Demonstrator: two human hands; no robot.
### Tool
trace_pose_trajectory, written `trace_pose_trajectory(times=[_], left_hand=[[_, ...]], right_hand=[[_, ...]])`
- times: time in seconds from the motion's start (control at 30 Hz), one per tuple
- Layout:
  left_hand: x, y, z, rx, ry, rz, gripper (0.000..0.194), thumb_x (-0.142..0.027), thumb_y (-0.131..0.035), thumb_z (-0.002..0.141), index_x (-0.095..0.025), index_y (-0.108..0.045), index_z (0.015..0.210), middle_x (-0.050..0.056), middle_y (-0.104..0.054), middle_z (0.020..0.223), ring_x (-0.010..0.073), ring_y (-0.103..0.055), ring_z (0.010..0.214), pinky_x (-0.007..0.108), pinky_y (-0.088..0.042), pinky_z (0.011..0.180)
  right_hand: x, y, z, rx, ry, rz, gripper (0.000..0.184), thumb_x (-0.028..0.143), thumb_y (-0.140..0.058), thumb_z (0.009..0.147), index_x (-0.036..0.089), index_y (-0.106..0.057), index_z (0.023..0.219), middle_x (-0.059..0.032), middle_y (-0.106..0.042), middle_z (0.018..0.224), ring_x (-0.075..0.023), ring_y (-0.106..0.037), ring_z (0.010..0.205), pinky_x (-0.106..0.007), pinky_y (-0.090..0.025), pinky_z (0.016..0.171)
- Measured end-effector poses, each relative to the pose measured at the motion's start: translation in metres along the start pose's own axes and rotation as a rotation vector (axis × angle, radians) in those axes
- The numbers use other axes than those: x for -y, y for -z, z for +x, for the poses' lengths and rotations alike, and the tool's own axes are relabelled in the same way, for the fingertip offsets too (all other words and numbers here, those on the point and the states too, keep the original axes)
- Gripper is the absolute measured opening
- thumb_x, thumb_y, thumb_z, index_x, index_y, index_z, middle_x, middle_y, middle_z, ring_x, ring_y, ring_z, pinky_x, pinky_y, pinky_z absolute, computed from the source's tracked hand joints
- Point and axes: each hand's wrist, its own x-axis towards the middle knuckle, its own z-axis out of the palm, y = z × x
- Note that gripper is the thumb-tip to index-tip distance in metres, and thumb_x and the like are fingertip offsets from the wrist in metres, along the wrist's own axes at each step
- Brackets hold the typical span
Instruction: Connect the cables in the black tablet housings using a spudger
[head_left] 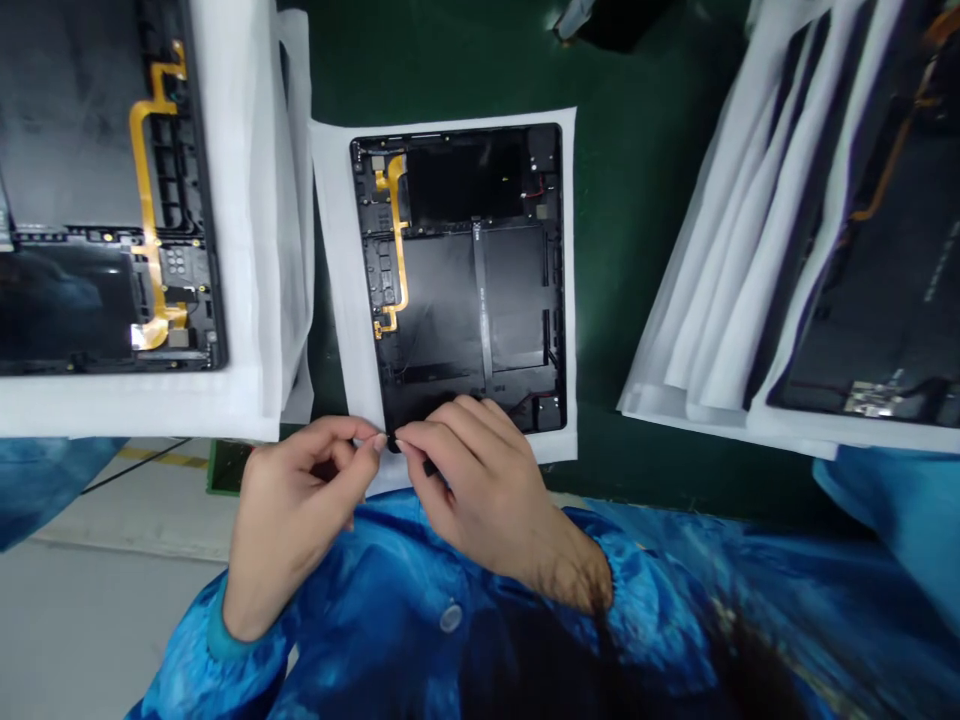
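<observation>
A black tablet housing [442,290] lies with its inner side up on a white foam sheet [341,250]. An orange flex cable [397,230] runs along its left side, and a grey ribbon [481,300] crosses the middle. At the near left corner my left hand [300,500] has thumb and index finger pinched together. Close beside it, my right hand [487,480] also pinches at that corner, its other fingers curled over the near edge. A tiny dark thing shows between the two sets of fingertips; its kind is too small to make out.
On the left, a stack of white foam sheets [255,200] carries another tablet housing [67,180]. More foam sheets [720,250] with housings between them stand at the right, near a blue sleeve [900,520]. The table [630,130] is dark green. A grey-tipped object [574,20] lies at the far edge.
</observation>
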Motion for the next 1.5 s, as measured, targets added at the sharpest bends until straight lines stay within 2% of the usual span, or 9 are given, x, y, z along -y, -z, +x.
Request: trace_pose_trajectory(times=[0.13,0.47,0.9,1.17,1.5], left_hand=[[-0.002,0.000,0.003,0.033,0.032,0.003,0.027,-0.049,-0.069,0.078,-0.023,-0.073,0.076,-0.008,-0.051,0.037,0.0082,-0.043,0.030,0.018,-0.029,0.033],[-0.005,-0.001,0.009,0.056,0.070,-0.024,0.022,-0.046,-0.072,0.077,-0.024,-0.073,0.076,-0.008,-0.051,0.040,0.0084,-0.044,0.027,0.017,-0.035,0.030],[0.001,0.004,0.012,0.117,0.034,-0.004,0.018,-0.045,-0.074,0.078,-0.027,-0.075,0.081,-0.007,-0.053,0.044,0.0102,-0.047,0.029,0.019,-0.040,0.031],[0.004,0.006,0.011,0.122,0.054,0.014,0.019,-0.046,-0.074,0.079,-0.027,-0.075,0.083,-0.007,-0.054,0.045,0.0102,-0.049,0.031,0.019,-0.040,0.032],[-0.002,0.001,0.012,0.081,0.084,0.001,0.024,-0.049,-0.075,0.076,-0.025,-0.074,0.078,-0.008,-0.052,0.043,0.0089,-0.046,0.029,0.017,-0.037,0.031]], right_hand=[[-0.005,-0.003,-0.004,-0.041,0.056,-0.008,0.016,0.013,-0.053,0.093,0.013,-0.069,0.095,-0.0031,-0.063,0.077,-0.0163,-0.051,0.073,-0.034,-0.036,0.064],[-0.021,-0.004,-0.009,-0.115,0.228,-0.078,0.019,0.008,-0.063,0.087,0.007,-0.069,0.106,-0.0021,-0.061,0.072,-0.0160,-0.048,0.067,-0.034,-0.033,0.060],[-0.027,-0.010,-0.013,-0.198,0.279,-0.031,0.025,0.010,-0.068,0.084,0.002,-0.071,0.107,-0.0036,-0.061,0.069,-0.0171,-0.046,0.066,-0.036,-0.031,0.056],[-0.024,-0.006,-0.016,-0.126,0.277,-0.127,0.026,0.017,-0.067,0.088,0.007,-0.073,0.110,-0.0042,-0.062,0.074,-0.0187,-0.053,0.071,-0.038,-0.041,0.061],[-0.025,-0.013,-0.016,-0.205,0.302,-0.120,0.028,0.016,-0.071,0.084,0.002,-0.072,0.107,-0.0049,-0.059,0.072,-0.0180,-0.050,0.068,-0.038,-0.037,0.058]])
